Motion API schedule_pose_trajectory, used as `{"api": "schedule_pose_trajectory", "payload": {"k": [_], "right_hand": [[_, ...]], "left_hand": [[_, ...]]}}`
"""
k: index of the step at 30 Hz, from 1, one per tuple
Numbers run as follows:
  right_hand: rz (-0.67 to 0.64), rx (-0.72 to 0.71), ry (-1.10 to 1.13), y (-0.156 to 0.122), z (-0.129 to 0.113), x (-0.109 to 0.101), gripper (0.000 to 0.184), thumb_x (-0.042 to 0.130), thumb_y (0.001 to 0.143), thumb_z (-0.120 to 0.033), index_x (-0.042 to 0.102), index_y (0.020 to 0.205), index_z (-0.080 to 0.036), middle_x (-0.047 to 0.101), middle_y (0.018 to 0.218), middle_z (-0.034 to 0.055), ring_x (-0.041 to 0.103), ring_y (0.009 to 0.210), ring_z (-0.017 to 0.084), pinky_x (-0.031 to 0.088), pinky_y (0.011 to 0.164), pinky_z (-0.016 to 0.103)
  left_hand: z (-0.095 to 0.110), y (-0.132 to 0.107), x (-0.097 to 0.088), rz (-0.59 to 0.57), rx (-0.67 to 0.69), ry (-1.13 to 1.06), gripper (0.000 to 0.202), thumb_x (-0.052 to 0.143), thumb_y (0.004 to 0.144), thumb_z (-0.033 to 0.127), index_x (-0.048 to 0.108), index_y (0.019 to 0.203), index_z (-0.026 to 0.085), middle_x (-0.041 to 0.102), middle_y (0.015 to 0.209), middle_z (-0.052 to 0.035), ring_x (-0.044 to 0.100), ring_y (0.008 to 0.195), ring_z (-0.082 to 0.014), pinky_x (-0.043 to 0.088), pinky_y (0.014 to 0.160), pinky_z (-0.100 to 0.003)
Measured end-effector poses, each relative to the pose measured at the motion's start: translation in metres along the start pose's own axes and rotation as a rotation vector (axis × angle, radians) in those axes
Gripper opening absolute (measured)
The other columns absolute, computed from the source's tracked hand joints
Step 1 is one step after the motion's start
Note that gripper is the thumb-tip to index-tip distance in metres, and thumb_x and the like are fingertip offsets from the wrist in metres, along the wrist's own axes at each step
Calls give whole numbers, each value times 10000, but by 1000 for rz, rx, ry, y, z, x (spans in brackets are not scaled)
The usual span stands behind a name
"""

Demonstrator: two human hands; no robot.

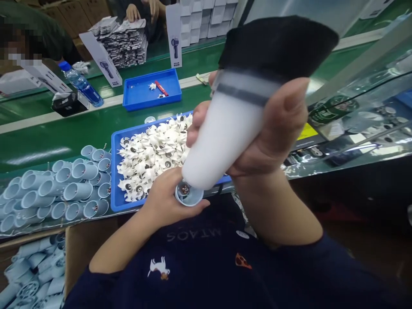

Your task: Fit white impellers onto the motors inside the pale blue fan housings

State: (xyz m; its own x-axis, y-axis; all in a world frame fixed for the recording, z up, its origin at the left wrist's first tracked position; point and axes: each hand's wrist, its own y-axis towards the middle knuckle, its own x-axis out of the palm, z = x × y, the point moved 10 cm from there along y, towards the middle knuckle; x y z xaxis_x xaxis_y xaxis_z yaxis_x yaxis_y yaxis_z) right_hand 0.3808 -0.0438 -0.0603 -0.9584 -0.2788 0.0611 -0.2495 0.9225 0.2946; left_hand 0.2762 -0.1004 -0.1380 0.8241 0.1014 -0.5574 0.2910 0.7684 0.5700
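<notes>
My right hand (pixel 273 128) is wrapped around a white handheld tool with a black top (pixel 231 124), held close to the camera and tilted down to the left. Its tip points at a small pale-blue cylindrical housing (pixel 189 195) that my left hand (pixel 167 199) grips from the left; a dark motor part shows inside the housing. Just beyond my left hand lies a blue tray (pixel 115 171) heaped with white fan impellers (pixel 151 154).
Several pale-blue housings (pixel 61 189) are stacked left of the tray, more in a cardboard box (pixel 32 274) below. On the green conveyor (pixel 64 133) sit a second blue tray (pixel 144 92), a water bottle (pixel 82 83) and product boxes. Other people's hands (pixel 141 10) work at the far side.
</notes>
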Motion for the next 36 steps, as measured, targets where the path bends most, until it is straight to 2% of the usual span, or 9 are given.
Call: {"api": "schedule_pose_trajectory", "payload": {"k": [5,11,16,18,23,27,30,33,36], "right_hand": [[41,33,-171,-6,3,-4,871,348,719,-989,637,1115,-269,686,949,68,702,989,275,611,747,372],[29,-44,-143,-12,2,-4,815,304,760,-977,652,872,-249,692,967,75,695,1018,269,626,731,358],[17,-116,-1,-11,-6,2,772,406,685,-1001,604,768,-259,673,819,42,699,821,232,618,652,350],[30,-135,64,-11,-10,3,755,423,679,-995,581,752,-260,668,800,31,684,757,215,616,631,355],[30,-66,15,-10,-3,3,714,516,637,-964,594,794,-272,668,814,32,697,824,230,600,655,347],[14,-159,154,-7,-7,7,594,626,699,-842,575,818,-262,662,793,19,675,688,175,577,607,322],[18,-161,297,-2,-9,6,569,781,639,-721,577,917,-268,655,791,-1,659,657,175,580,603,324],[109,-129,316,1,-3,-23,658,853,555,-675,578,996,-271,634,813,-15,638,691,171,581,643,322],[288,-234,213,-7,5,-91,744,862,496,-718,579,1018,-270,618,824,-12,603,702,163,565,664,320]], "left_hand": [[3,2,1,26,-1,-21,299,777,748,417,622,889,203,681,782,-8,629,680,-172,505,608,-306],[2,1,0,48,-21,-36,309,777,743,426,623,892,204,671,778,-9,618,665,-165,503,599,-303],[2,1,0,46,-24,-57,309,793,727,399,628,897,201,665,780,-4,608,661,-159,486,594,-288],[2,1,0,47,-33,-61,321,802,715,394,630,906,200,666,791,-5,610,669,-161,484,601,-287],[-1,0,-1,50,-44,-68,317,802,716,389,629,903,200,666,796,-8,618,680,-167,484,610,-290],[-4,-3,0,47,-85,-85,333,813,711,398,645,921,201,686,834,-22,639,715,-185,501,637,-307],[-11,-6,8,-88,-177,-185,556,822,718,458,639,1195,240,731,1003,-48,690,833,-227,550,702,-332],[-34,-16,6,-283,-328,-52,930,831,684,560,445,1493,312,736,1128,-66,718,914,-294,581,736,-395],[-63,-27,-36,-235,-441,195,882,781,703,632,487,1475,322,694,1280,-87,711,1032,-353,588,779,-437]]}}
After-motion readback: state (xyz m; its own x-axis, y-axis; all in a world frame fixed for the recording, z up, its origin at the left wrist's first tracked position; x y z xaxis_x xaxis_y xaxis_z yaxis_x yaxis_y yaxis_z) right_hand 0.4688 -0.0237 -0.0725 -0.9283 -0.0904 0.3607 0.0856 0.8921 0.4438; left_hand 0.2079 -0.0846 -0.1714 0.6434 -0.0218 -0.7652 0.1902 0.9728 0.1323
